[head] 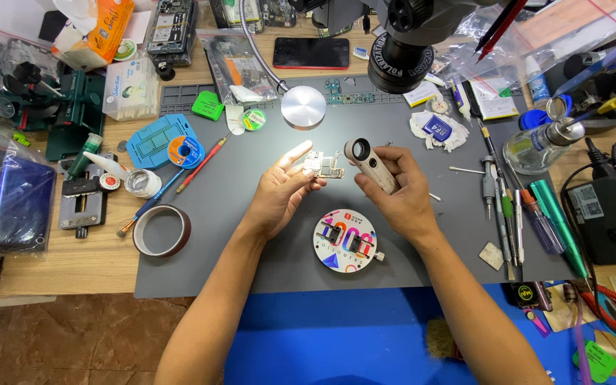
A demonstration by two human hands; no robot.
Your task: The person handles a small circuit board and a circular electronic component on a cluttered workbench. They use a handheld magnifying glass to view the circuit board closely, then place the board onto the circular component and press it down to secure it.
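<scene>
Loupe [369, 163] in right hand [401, 196], long axis diagonal, lens up-left toward board [324, 165].

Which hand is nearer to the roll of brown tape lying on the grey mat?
Left. The left hand is a little right of the brown tape roll; the right hand is farther right.

Two bare forearms, no sleeves; left hand [277, 192] and right hand [399, 192] ungloved, ringless

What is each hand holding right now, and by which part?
Left hand: small circuit board, pinched at its left edge by the fingers. Right hand: beige loupe, gripped around its handle, lens end free.
</scene>
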